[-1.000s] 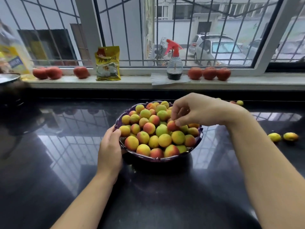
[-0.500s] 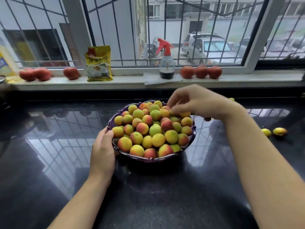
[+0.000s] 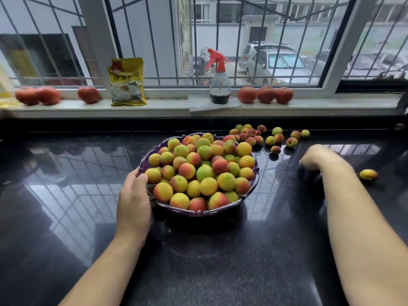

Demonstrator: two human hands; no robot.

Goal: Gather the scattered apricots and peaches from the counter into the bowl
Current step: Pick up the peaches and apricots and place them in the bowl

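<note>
- On the dark counter [image 3: 209, 261], the right hand [image 3: 315, 157], seen over the bowl [image 3: 198, 212] a second ago, is now lowered to the right of it, fingers curled under; whether a fruit is pinched cannot be told.
- The bowl's rim is gripped by the left hand [image 3: 134, 195], as before.
- A fruit has seemingly been dropped in; loose fruit [image 3: 251, 134] behind the bowl and one yellow fruit [image 3: 368, 174] farther right remain to be gathered.
</note>
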